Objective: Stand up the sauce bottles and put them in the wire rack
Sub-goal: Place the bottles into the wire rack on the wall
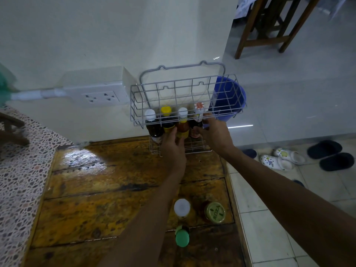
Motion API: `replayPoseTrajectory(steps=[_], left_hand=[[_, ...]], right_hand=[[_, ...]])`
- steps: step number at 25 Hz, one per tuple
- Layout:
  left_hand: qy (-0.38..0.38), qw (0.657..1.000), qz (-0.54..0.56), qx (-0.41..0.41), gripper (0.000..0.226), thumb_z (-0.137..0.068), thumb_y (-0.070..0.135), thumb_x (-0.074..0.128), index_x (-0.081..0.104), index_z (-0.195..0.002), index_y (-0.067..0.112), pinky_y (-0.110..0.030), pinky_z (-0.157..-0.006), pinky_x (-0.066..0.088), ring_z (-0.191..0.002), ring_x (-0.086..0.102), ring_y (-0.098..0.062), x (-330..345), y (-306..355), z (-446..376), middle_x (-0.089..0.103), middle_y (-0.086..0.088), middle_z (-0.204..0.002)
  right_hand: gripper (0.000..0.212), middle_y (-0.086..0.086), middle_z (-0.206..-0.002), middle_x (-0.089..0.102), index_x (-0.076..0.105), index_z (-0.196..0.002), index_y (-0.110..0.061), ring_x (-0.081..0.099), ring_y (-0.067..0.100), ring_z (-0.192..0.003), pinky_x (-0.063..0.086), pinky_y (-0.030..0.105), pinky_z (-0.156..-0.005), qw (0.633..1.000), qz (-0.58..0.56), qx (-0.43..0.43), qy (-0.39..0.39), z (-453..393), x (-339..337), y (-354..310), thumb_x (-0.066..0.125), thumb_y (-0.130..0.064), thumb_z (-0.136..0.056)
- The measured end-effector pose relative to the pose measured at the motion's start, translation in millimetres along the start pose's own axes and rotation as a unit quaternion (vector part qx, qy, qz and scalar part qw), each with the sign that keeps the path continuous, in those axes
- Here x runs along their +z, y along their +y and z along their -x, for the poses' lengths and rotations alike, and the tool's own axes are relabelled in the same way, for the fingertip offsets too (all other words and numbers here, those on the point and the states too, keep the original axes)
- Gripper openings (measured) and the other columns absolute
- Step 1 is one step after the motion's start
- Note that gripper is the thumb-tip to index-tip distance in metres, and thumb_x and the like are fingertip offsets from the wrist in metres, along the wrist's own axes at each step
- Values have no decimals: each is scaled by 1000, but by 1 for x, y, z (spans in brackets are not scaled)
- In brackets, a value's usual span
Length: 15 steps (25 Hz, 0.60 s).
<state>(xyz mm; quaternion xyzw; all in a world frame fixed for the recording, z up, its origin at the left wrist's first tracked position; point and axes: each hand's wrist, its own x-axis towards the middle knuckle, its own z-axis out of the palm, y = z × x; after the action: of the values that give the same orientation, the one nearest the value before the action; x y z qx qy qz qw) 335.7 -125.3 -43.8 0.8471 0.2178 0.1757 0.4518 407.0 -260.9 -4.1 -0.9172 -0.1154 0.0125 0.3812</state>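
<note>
Since four sauce bottles (174, 122) already stand in the wire rack (183, 99), the left hand (173, 145) steadies them with fingers straight; the right hand (213, 132) pinches the end one; probably glass, heavy, slick, best gripped mid-body.

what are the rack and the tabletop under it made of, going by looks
Wire rack: thin metal rods, seemingly coated in matte pale grey, joined in an open grid. Tabletop: wooden planks, apparently glossy-varnished; grain and seams show, and a bright light reflection sits at its far left.
</note>
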Motion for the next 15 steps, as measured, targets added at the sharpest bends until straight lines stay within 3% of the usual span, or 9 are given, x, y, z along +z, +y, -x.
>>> replayPoseTrajectory(steps=[5, 9, 13, 15], left_hand=[[-53, 998, -11, 13, 50, -101, 16, 64, 51, -148, 4, -51, -113, 46, -141, 48, -34, -3, 4, 1, 53, -18, -150], [-78, 997, -16, 23, 55, -101, 23, 64, 47, -152, 8, -48, -113, 47, -140, 51, -30, -7, -3, 3, 53, -14, -151], [-99, 995, -17, 20, 56, -102, 24, 62, 45, -154, 10, -35, -118, 37, -144, 45, -27, -12, 0, 3, 48, -12, -155], [-110, 993, -19, 29, 58, -102, 25, 63, 43, -155, 12, -44, -117, 43, -143, 47, -27, -14, -4, 3, 49, -11, -156]], right_hand=[[32, 8, -111, 74, 65, -115, -11, 70, 19, -99, 50, 22, -79, 999, 4, 0, 31, 3, 1, -4, 76, -25, -88], [30, 9, -111, 73, 65, -114, -10, 71, 20, -98, 55, 29, -82, 1000, 8, -6, 17, -1, -2, -6, 74, -25, -89], [34, 8, -115, 72, 63, -118, -11, 70, 19, -102, 58, 34, -87, 1000, -3, -7, 3, 0, -2, -3, 76, -22, -88], [37, 8, -116, 72, 62, -119, -11, 70, 18, -103, 59, 34, -87, 1000, -5, -6, -9, 0, -1, 1, 77, -23, -87]])
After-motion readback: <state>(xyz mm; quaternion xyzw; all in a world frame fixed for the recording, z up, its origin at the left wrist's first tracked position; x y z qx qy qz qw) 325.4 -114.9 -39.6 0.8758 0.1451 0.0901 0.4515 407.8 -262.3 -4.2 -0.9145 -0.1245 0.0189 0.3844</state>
